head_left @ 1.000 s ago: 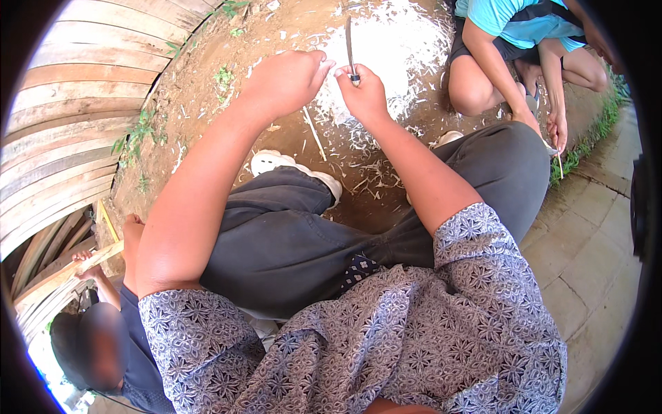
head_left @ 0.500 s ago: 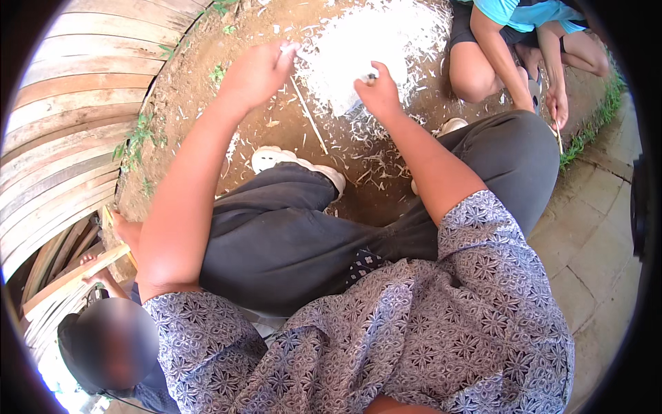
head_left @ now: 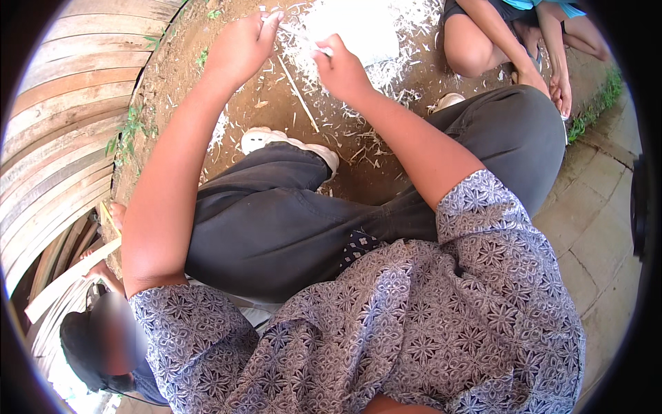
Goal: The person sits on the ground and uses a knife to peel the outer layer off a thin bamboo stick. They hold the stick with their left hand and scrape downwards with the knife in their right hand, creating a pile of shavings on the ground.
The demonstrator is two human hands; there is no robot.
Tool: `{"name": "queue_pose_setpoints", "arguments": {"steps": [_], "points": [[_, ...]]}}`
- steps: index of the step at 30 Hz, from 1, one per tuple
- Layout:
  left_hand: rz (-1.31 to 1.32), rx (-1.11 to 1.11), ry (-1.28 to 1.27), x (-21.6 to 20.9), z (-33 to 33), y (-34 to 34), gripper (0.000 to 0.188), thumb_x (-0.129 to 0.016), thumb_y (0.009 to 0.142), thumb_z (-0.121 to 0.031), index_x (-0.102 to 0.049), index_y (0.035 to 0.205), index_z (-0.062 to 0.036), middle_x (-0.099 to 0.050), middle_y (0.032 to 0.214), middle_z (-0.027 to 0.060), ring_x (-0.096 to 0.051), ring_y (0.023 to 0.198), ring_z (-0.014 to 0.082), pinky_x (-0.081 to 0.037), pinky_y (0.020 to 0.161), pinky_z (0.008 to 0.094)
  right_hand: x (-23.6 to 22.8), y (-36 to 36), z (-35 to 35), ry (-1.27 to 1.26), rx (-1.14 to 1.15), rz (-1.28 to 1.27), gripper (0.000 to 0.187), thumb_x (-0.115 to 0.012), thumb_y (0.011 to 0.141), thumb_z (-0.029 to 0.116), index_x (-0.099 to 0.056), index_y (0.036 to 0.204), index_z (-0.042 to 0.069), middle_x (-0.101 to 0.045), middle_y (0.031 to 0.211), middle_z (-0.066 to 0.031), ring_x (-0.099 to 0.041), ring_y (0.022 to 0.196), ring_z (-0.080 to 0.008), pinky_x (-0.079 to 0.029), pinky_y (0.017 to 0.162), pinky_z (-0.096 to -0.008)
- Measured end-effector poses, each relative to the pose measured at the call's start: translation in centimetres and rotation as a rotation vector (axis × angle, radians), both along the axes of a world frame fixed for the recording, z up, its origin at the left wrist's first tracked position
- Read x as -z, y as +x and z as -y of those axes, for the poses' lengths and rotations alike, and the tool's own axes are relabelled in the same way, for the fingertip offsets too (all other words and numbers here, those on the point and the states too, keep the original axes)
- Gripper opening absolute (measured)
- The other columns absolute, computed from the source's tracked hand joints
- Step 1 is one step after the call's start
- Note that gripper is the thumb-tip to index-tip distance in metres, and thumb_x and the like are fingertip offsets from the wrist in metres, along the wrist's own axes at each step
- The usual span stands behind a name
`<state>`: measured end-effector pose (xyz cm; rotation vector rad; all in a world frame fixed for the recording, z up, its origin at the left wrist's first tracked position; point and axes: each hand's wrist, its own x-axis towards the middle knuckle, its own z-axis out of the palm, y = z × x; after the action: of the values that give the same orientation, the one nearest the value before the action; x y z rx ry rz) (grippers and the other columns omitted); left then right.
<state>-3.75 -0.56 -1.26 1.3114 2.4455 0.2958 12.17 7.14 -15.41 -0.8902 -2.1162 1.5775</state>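
Observation:
My left hand (head_left: 241, 47) is closed in a pinch near the top of the view, on a thin pale strip (head_left: 292, 30) that runs toward my other hand. My right hand (head_left: 343, 71) is closed a little lower and to the right. Something small and whitish shows at its fingertips, too bright and blurred to name. Just beyond both hands, a heap of white shavings (head_left: 358, 27) glares in the sunlight. A long thin stick (head_left: 298, 94) lies on the soil below my hands.
Loose shavings litter the brown soil (head_left: 276, 114). A wooden plank wall (head_left: 76, 96) curves along the left. At upper right a person (head_left: 472, 48) crouches, hands low beside my knee. Another person (head_left: 96, 338) at lower left holds a pale wooden slat (head_left: 65, 283). Paving (head_left: 586, 234) lies right.
My right hand has moved left and up, closer to my left hand, which also shifted slightly up and left. The whole view has tilted a little. The person at lower left has shifted the slat.

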Motion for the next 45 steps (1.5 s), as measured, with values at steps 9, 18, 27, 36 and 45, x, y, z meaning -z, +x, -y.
{"name": "queue_pose_setpoints", "arguments": {"steps": [9, 18, 27, 36, 45], "points": [[-0.116, 0.053, 0.082, 0.6, -0.4, -0.6, 0.059, -0.048, 0.105, -0.055, -0.066, 0.081, -0.0042, -0.067, 0.067, 0.0092, -0.067, 0.065, 0.0247, -0.052, 0.069, 0.0401, 0.0, 1.1, -0.6, -0.209, 0.097, 0.062, 0.031, -0.061, 0.1, 0.029, -0.056, 0.121, 0.007, -0.066, 0.068, -0.0103, -0.065, 0.062, -0.0245, -0.05, 0.064, -0.0395], [-0.119, -0.074, 0.045, 0.5, -0.2, 0.0, 0.055, -0.054, 0.103, -0.045, -0.07, 0.08, 0.0025, -0.064, 0.069, 0.0252, -0.065, 0.065, 0.0418, -0.051, 0.066, 0.0508, -3.4, -0.3, 0.8, -0.15, 0.029, 0.024, 0.029, -0.062, 0.1, 0.029, -0.056, 0.12, 0.009, -0.065, 0.067, -0.0109, -0.064, 0.061, -0.0258, -0.049, 0.063, -0.0407], [-0.222, -0.012, 0.073, 0.5, -1.5, 0.7, 0.057, -0.056, 0.103, -0.04, -0.068, 0.071, 0.0068, -0.06, 0.066, 0.0312, -0.062, 0.059, 0.0472, -0.049, 0.06, 0.0529, 5.6, 3.1, -0.2, -0.16, 0.055, 0.282, 0.032, -0.062, 0.1, 0.033, -0.057, 0.12, 0.008, -0.073, 0.086, -0.0153, -0.072, 0.082, -0.0282, -0.054, 0.078, -0.0414], [-0.134, -0.089, 0.124, 1.1, -0.2, -0.5, 0.056, -0.055, 0.103, -0.039, -0.069, 0.072, 0.0051, -0.063, 0.066, 0.0288, -0.065, 0.062, 0.0449, -0.05, 0.062, 0.0519, -1.6, 0.1, 0.3, -0.143, -0.02, 0.054, 0.036, -0.063, 0.102, 0.035, -0.054, 0.126, 0.008, -0.062, 0.067, -0.0041, -0.056, 0.056, -0.014, -0.046, 0.058, -0.0341], [-0.269, -0.07, 0.0, -0.8, -1.0, 0.3, 0.061, -0.053, 0.103, -0.044, -0.07, 0.071, 0.0056, -0.064, 0.067, 0.0293, -0.066, 0.063, 0.0449, -0.052, 0.066, 0.0538, 5.5, 3.8, -1.2, -0.094, 0.023, 0.3, 0.033, -0.063, 0.099, 0.032, -0.059, 0.121, 0.007, -0.072, 0.091, -0.0163, -0.07, 0.079, -0.0281, -0.053, 0.079, -0.0398]]}}
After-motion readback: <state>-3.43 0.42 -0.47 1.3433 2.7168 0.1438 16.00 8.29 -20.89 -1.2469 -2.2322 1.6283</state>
